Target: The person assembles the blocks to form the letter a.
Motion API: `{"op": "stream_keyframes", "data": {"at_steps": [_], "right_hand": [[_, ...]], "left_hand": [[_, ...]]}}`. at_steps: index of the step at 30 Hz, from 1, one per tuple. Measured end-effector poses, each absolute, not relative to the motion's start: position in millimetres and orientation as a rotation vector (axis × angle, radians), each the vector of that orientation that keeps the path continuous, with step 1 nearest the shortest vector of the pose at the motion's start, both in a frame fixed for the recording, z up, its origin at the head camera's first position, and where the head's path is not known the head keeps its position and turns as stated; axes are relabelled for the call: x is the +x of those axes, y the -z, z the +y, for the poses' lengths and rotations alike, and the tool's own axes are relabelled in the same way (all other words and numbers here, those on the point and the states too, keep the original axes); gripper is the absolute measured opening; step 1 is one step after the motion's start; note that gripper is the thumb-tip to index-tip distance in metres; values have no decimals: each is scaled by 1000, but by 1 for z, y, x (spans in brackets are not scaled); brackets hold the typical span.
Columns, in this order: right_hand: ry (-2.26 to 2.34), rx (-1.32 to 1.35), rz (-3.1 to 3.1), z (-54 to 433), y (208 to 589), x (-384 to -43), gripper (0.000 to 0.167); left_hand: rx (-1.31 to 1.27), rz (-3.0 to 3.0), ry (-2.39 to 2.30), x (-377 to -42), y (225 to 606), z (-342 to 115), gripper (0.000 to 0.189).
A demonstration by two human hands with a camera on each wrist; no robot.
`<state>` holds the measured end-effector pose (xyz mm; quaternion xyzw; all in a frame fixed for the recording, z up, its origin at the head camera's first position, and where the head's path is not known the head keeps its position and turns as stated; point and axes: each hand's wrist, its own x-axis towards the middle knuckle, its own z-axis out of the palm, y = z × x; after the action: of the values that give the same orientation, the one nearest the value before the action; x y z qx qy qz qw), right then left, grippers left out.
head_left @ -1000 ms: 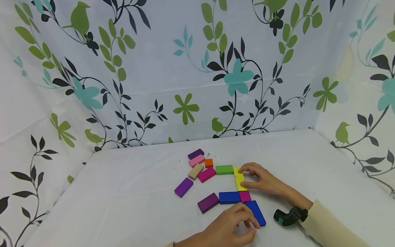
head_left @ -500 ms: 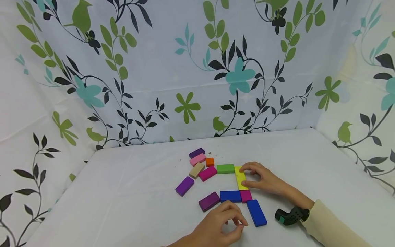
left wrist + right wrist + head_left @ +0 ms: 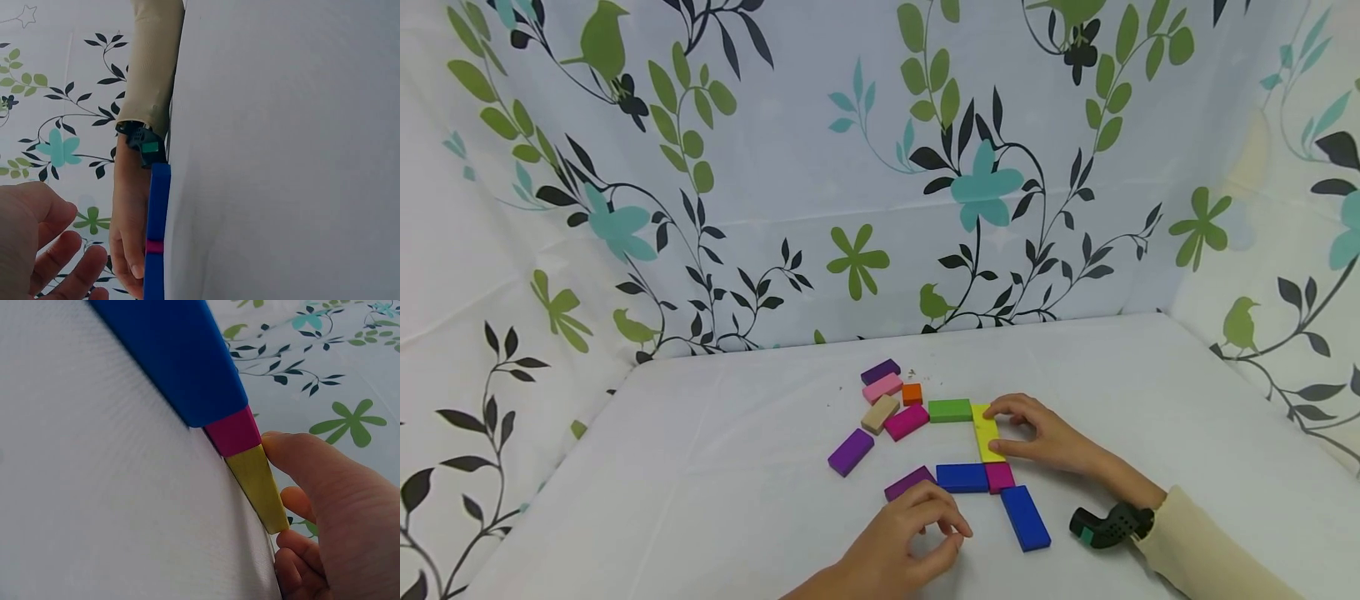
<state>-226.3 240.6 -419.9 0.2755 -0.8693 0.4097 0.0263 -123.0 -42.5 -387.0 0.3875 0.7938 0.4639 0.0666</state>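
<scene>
At the near side of the white desk, the left hand holds nothing, its fingers loosely curled, with a long blue block slanting to its right and a plum block partly hidden just behind it. Beyond these, a second blue block touches a small magenta block, at whose far side lies the yellow block, held between thumb and fingers of the right hand. Farther off, a green block meets the yellow block's far end, and an orange block lies behind, before a leaf-patterned cloth.
</scene>
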Motion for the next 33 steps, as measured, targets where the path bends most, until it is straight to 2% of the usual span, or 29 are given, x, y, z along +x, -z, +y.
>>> {"op": "stream_keyframes", "data": {"at_steps": [18,27,33], "right_hand": [[-1314,831,-2700,242,420,-224,36],[-1297,853,-2689,242,421,-226,36],[-1286,855,-2688,242,420,-226,36]], "left_hand": [[1194,2754,-1298,-144,389,-78,10],[944,2829,-1322,-157,393,-99,16],[892,2804,-1408,-163,394,-103,17]]}}
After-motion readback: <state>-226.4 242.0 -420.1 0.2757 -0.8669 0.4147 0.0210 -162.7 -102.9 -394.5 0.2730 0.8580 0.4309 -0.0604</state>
